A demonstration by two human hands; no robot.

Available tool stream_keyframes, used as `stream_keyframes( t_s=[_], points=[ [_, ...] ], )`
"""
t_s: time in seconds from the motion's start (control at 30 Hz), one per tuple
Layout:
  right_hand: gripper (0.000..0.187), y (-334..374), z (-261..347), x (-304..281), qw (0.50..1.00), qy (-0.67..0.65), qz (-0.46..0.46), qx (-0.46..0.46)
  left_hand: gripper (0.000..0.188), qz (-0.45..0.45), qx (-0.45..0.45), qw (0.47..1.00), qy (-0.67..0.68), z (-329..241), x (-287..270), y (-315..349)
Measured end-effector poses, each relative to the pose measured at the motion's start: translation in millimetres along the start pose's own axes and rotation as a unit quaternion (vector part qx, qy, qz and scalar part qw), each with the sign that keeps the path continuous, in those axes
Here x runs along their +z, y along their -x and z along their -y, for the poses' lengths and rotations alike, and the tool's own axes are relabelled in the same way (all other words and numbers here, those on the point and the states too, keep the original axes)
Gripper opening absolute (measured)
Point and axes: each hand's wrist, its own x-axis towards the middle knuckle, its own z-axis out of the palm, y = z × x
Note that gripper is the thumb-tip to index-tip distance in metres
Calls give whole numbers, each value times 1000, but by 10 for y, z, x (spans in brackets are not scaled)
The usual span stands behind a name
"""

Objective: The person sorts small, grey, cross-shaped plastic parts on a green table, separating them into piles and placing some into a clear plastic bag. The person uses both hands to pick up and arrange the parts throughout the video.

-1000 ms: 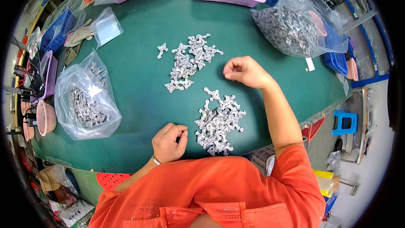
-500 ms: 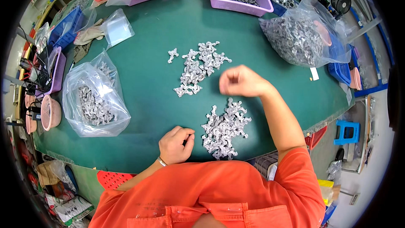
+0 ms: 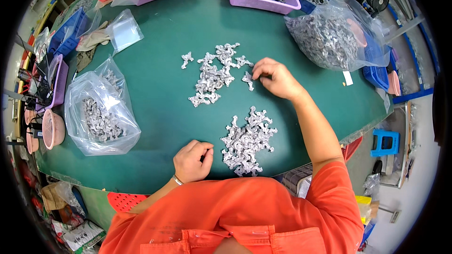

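My right hand (image 3: 275,79) is over the table with thumb and index finger a little apart. A single silver metal bracket (image 3: 247,81) lies right at its fingertips; whether they touch I cannot tell. Just left of that bracket spreads a loose pile of the same cast brackets (image 3: 212,76), with one stray bracket (image 3: 187,59) beyond its left side. My left hand (image 3: 193,161) rests loosely curled near the table's front edge, apart from any part, and nothing shows in it. Between my hands and close to me sits a second pile of brackets (image 3: 247,142).
A clear plastic bag (image 3: 103,117) of brackets lies on the green table's left side. A fuller bag (image 3: 325,40) lies at the back right by a blue basket (image 3: 376,79). A purple tray (image 3: 261,2) of dark parts stands at the back. A blue stool (image 3: 385,142) is on the floor.
My right hand has moved slightly up and away from me, its fingers loosening from a blurred fist. A single bracket now shows beside its fingertips. The left hand stays put.
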Motion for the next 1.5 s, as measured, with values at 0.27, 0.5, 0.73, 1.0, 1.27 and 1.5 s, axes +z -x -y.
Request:
stream_keyframes(
  t_s=[0.27, 0.5, 0.73, 1.0, 1.27, 1.5],
  points=[
    [19, 21, 4, 155, 975, -19, -141, 172, 8, -6, 9, 1000, 2, -6, 1, -21],
    [22, 61, 154, 328, 988, 56, -79, 117, 8, -5, 12, 1000, -5, -3, -7, -19],
    [18, 41, 188, 4, 905, -349, 67, 234, 9, -2, 9, 1000, -2, -17, -8, -23],
    [13, 57, 244, -91, 921, -275, 220, 165, 11, -24, 24, 999, 17, 12, 30, -17],
    [26, -361, 40, 341, 974, 186, -88, 98, 9, -2, 7, 1000, 0, -7, -14, -15],
    [24, -171, 42, -20, 964, 58, -61, 252, 9, -1, 0, 1000, 0, -3, -3, -5]
  ],
)
